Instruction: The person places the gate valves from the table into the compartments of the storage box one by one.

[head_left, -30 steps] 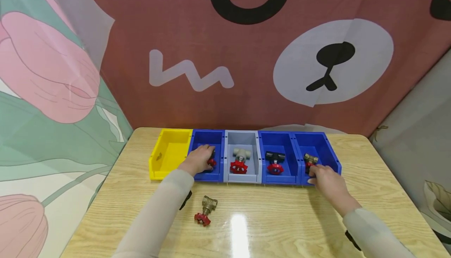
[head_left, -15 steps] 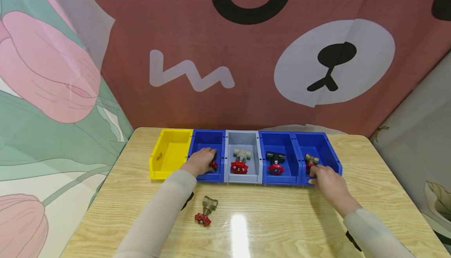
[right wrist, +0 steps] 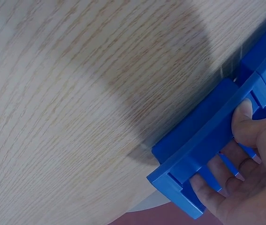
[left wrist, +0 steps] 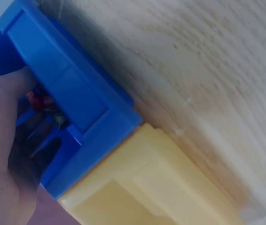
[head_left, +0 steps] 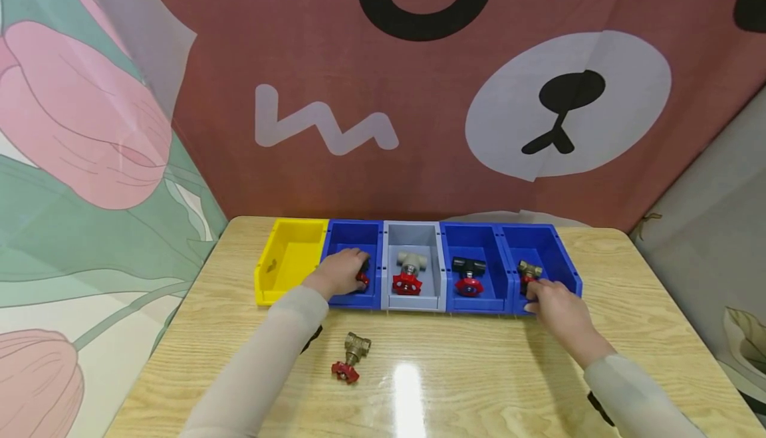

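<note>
My left hand [head_left: 339,272] reaches into the blue bin beside the yellow one. Its thumb and fingers close around a valve with a red handwheel [left wrist: 39,100], most of it hidden by the hand. My right hand [head_left: 560,308] is at the front of the rightmost blue bin [right wrist: 189,161]. There the thumb lies along the front wall, and the curled fingers reach inside, right at the red wheel of a brass valve [head_left: 529,269]. I cannot tell whether they grip this valve. On the table in front lies another brass valve [head_left: 353,355], its red wheel towards me.
The yellow bin [head_left: 293,258] stands at the left end of the row. A pale valve with a red wheel [head_left: 409,272] lies in the grey bin [head_left: 413,233], a black one [head_left: 469,275] in the blue bin beside it. A printed cloth [head_left: 419,179] hangs behind the table [head_left: 479,371].
My left hand, with the valve in it, has shifted very slightly right within the bin. The right hand and the other valves have stayed in place.
</note>
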Motion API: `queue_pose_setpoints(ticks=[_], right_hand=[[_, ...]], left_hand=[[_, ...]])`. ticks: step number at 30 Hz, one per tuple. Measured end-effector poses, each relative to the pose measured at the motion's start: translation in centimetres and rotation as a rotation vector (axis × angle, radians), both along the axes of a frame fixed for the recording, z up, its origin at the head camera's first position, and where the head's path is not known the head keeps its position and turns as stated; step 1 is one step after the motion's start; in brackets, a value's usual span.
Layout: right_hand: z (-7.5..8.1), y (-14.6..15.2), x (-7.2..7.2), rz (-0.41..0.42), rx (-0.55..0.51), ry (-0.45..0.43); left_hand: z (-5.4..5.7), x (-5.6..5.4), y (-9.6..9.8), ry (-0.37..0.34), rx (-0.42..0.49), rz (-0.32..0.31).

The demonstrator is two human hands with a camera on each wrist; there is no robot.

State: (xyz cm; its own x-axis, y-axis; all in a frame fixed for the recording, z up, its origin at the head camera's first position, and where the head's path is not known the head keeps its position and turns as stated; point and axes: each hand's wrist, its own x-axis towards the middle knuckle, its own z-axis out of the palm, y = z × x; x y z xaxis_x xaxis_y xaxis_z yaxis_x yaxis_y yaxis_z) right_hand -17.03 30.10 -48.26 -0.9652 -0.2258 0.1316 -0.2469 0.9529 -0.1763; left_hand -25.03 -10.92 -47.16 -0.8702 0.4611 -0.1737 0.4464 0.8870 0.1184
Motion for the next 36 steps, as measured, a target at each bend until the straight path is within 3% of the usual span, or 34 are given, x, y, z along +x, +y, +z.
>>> queue_pose_setpoints(ticks=[8,15,26,36], right_hand=[[0.0,0.0,0.1,0.000,-0.004,0.013],[0.1,0.0,0.2,0.004,0.001,0.020],[0.1,0.0,0.1,0.003,-0.001,0.009],[0.2,-0.1,0.2,-0.003,-0.009,0.007]], left_hand=[[0.4,0.2,-0.8,0.006,0.071,-0.028],[1.1,0.7,-1.1,0.069,0.093,-0.086],[2.2,2.4,-1.4,0.213,0.134,-0.239],[3.0,4.1,-2.7,0.282,0.221,-0.278]])
